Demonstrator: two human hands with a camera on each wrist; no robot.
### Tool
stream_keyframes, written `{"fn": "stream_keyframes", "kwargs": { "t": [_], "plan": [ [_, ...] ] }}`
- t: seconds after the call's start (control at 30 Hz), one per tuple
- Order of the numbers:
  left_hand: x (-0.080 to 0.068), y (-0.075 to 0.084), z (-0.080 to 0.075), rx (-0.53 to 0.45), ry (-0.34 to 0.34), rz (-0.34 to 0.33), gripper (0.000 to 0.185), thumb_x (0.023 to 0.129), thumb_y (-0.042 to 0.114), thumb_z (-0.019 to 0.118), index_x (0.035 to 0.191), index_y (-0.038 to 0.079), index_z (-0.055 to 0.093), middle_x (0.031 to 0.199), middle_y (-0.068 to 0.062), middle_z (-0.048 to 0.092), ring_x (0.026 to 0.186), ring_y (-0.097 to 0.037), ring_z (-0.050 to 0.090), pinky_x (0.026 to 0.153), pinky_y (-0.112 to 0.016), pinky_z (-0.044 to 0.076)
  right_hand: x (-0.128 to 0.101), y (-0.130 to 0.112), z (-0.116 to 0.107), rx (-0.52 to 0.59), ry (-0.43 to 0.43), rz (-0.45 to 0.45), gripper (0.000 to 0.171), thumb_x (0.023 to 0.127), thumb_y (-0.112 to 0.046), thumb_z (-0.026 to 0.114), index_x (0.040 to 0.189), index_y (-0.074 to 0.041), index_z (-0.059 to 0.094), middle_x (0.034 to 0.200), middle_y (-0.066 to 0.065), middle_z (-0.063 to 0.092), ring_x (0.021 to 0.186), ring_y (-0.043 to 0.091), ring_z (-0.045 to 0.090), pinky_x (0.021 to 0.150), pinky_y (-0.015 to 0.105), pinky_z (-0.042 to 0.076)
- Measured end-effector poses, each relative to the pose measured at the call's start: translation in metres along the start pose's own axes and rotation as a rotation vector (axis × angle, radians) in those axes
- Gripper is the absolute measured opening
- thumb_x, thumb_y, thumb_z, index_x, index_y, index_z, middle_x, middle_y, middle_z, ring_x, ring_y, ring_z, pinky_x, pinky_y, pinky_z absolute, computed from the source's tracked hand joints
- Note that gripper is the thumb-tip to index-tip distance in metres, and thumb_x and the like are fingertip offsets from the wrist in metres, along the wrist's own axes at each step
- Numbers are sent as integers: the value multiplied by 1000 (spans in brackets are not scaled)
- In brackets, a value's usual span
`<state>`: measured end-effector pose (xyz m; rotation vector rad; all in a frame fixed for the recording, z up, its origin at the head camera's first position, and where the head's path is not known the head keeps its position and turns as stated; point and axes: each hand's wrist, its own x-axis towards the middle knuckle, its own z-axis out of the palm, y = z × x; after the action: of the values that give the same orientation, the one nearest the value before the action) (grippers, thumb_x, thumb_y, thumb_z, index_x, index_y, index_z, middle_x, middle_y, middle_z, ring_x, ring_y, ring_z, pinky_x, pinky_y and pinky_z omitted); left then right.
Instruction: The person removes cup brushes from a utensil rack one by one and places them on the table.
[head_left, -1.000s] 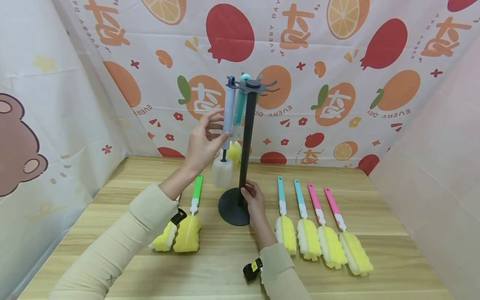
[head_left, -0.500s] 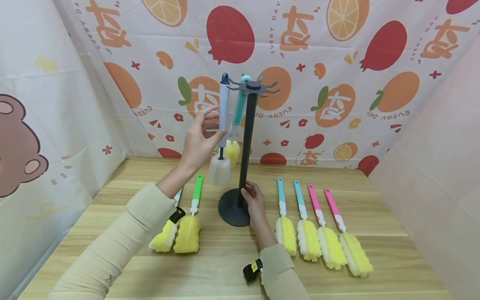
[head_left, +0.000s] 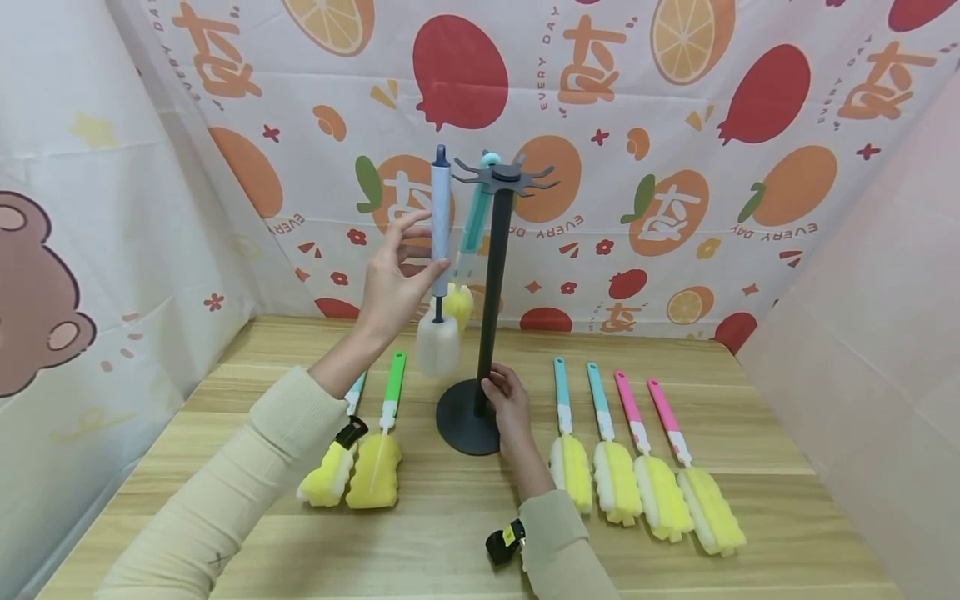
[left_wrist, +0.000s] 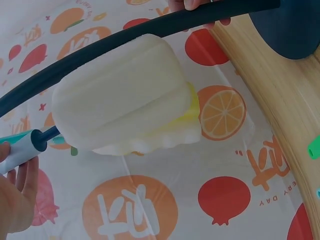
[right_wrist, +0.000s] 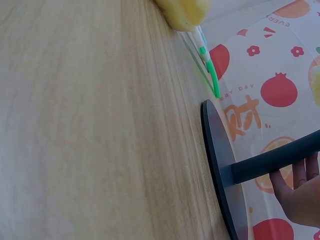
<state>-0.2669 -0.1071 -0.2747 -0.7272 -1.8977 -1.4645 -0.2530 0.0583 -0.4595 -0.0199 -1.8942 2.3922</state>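
My left hand (head_left: pixel 393 279) pinches the light-blue handle of a bottle brush (head_left: pixel 440 196) between thumb and fingers. That brush hangs upright in the air, left of the stand's hooks, its dark loop apart from them. Its white sponge head (left_wrist: pixel 125 90) fills the middle of the left wrist view. Low on the dark pole of the display stand (head_left: pixel 491 292), my right hand (head_left: pixel 513 412) grips with thumb and fingers. In the right wrist view the fingers lie against the pole (right_wrist: pixel 275 159) above its round base (right_wrist: pixel 220 165). A teal-handled brush (head_left: pixel 476 218) hangs from a hook behind.
Several yellow-and-white sponge brushes lie on the wooden table (head_left: pixel 442 542): blue-handled (head_left: pixel 562 392) and pink-handled (head_left: pixel 663 408) ones at right, a green-handled one (head_left: pixel 393 387) at left. Beside it, my left sleeve partly covers another brush (head_left: pixel 330 475). A printed cloth (head_left: pixel 600 283) stands behind.
The light-blue brush has come off the stand's hook and moved left with my left hand. The teal brush's lower end has swung slightly left. My right hand has stayed on the pole.
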Motion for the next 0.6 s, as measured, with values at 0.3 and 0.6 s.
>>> {"fn": "stream_keyframes", "kwargs": {
  "t": [0.3,0.6],
  "plan": [
    [-2,-1,-4,10,14,-3,55,81,-1,67,130,10,44,112,-9,55,92,-20,60,75,-24,49,-2,2,0,3,3,-32,27,92,-10,56,118,-6,56,113,10,57,106,24,52,95,43,37],
    [-4,0,-8,17,23,9,55,82,1,67,131,8,44,110,-13,53,90,-22,60,77,-26,49,-1,3,0,-5,8,-24,29,93,-12,56,120,-4,54,116,11,55,108,23,51,95,39,38]
  ]
}}
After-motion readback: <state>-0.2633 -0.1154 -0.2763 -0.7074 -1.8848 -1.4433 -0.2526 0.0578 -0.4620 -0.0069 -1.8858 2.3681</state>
